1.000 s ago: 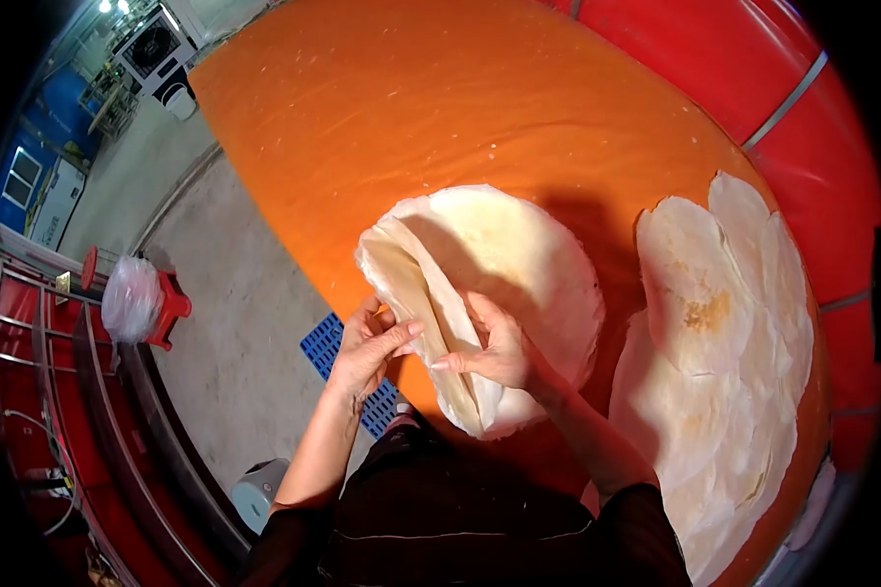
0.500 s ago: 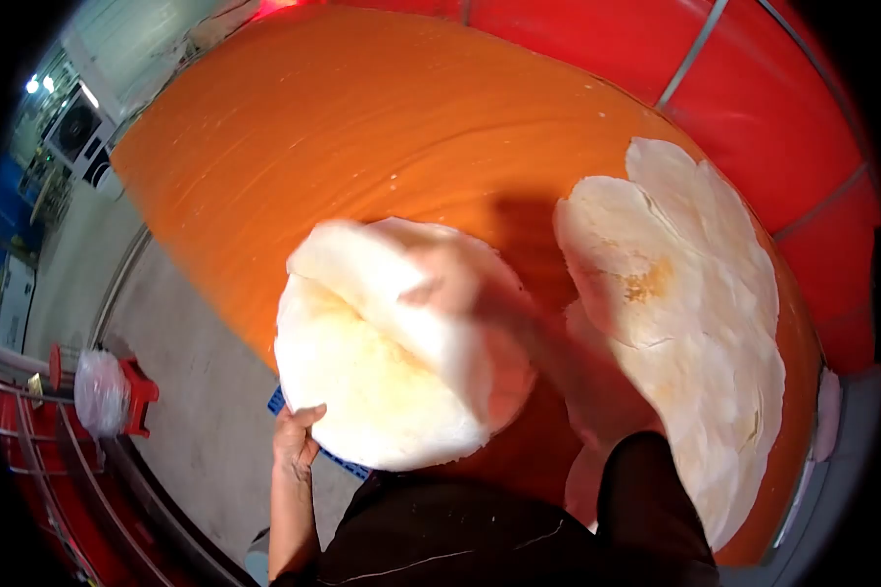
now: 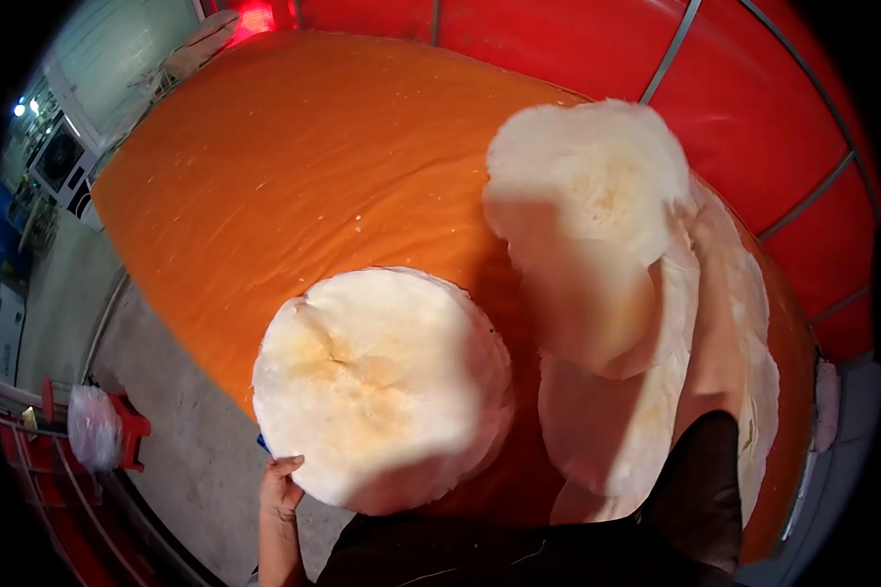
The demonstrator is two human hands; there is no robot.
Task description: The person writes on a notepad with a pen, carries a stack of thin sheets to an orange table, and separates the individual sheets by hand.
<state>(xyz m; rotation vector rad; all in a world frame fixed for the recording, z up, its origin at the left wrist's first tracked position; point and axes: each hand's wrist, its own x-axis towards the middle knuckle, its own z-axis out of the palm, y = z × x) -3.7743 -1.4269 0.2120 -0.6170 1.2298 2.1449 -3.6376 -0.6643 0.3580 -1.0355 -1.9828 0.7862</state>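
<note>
My left hand [image 3: 282,486] grips the near left edge of a round stack of thin pale flatbreads [image 3: 382,382], thumb on top. The top sheet has light brown patches and a small crease. Stretched out to the right, my right hand [image 3: 687,223] has its fingertips at the right edge of a large thin flatbread [image 3: 597,186]. That sheet lies over the upper part of a spread of overlapping flatbreads [image 3: 607,421]. My forearm covers part of the spread, and the fingers are blurred.
An orange cloth [image 3: 294,176] covers the wide surface beneath the breads. A red sheet wall [image 3: 578,39] with metal bars borders its far and right sides. On the floor at left stands a red stool [image 3: 132,430] with a clear plastic bag [image 3: 95,426].
My right hand has moved from above the round stack to the right-hand spread, where a flatbread now lies further up. My left hand stays at the stack's edge.
</note>
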